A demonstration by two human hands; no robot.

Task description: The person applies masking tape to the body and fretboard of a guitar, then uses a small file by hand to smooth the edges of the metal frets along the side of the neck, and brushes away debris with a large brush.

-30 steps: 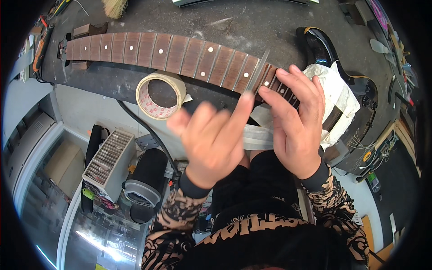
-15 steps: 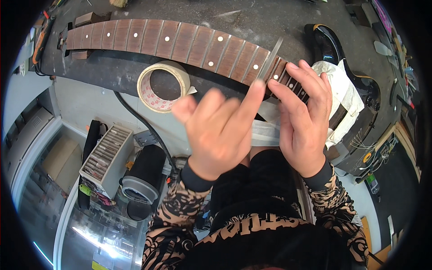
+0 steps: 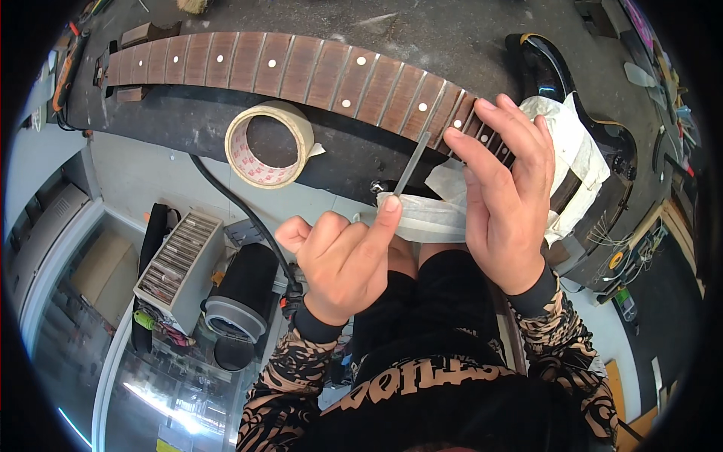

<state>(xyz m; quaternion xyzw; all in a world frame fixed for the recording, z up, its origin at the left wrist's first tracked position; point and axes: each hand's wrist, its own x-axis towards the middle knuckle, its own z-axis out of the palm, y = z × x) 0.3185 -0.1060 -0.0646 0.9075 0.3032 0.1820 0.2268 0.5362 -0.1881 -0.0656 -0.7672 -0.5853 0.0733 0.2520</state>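
My left hand [image 3: 339, 264] grips a thin metal file [image 3: 410, 167] between thumb and forefinger; the blade's far end is at the near edge of a wooden fretboard [image 3: 316, 71] with metal frets and white dot inlays. My right hand [image 3: 508, 203] is open, fingertips resting on the fretboard's right section, thumb hanging lower. Crumpled off-white masking paper [image 3: 572, 151] covers part of the glossy black guitar body [image 3: 527, 56] to the right. A roll of masking tape [image 3: 297, 128] lies just below the neck.
The dark workbench [image 3: 422, 38] holds small blocks, an orange-handled tool [image 3: 64, 87] and loose wires [image 3: 610, 237]. Below its front edge are a cable [image 3: 230, 192], a box of slotted items [image 3: 181, 267], a black cylindrical container [image 3: 245, 279] and a glass-topped case [image 3: 173, 399].
My left hand has drawn the file down and toward me, from across the fretboard to mostly below its near edge. My right hand stays on the fretboard after shifting slightly.
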